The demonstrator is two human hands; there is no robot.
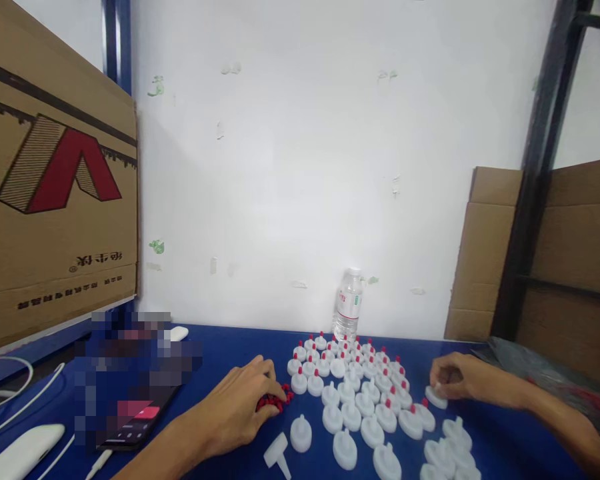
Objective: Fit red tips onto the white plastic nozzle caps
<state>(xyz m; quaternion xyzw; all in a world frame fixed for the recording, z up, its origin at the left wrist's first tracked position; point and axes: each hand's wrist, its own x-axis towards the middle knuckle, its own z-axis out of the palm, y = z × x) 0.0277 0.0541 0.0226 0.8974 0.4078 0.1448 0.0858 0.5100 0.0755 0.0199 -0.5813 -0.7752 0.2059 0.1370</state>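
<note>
My left hand (243, 403) curls over a small pile of red tip caps (275, 402), with thumb and fingers on either side of some of them; whether any is pinched is partly hidden. At the right, my right hand (450, 377) is closed, its fingertips gripping the top of a white nozzle cap (437, 398) at the blue table's surface. Between the hands stand many white nozzle caps; those at the back, such as one nozzle cap (299, 383), wear red tips. Nearer ones, like the bare nozzle cap (345, 450), have none. One white nozzle cap (277, 453) lies on its side.
A clear water bottle (349, 307) stands at the back against the white wall (300, 167). To the left are a phone (140, 423), white cables and a white device (27, 453), with a large cardboard box (55, 267) behind. More cardboard (485, 253) leans at the right.
</note>
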